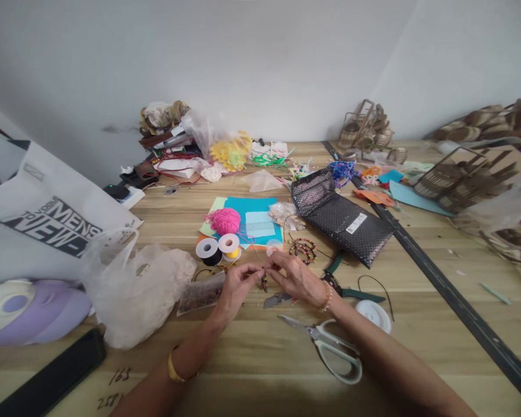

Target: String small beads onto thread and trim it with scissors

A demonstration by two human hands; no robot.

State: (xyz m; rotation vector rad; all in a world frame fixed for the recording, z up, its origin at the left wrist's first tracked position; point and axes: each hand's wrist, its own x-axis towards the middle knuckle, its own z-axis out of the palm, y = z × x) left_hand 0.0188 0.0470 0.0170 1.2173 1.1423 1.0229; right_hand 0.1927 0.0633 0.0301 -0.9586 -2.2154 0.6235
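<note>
My left hand (239, 285) and my right hand (296, 277) meet fingertip to fingertip over the middle of the table, each closed in a pinch. From between them hangs a short beaded string (264, 282) with dark and coloured beads; its upper end is hidden by my fingers. Beside my left hand lies a clear bag of small brown beads (202, 293). Beyond my right hand is a coil of colourful beads (303, 250). Pale green-handled scissors (330, 346) lie below my right wrist, and dark green-handled pliers (359, 295) rest partly behind it.
Spools of black thread (209, 252) and yellow thread (230, 247) stand near pink yarn (224, 221) on coloured paper. A black bubble mailer (347, 223) lies at right. A white spool (373, 316), a plastic bag (143, 289) and a black phone-like slab (54, 373) flank my arms.
</note>
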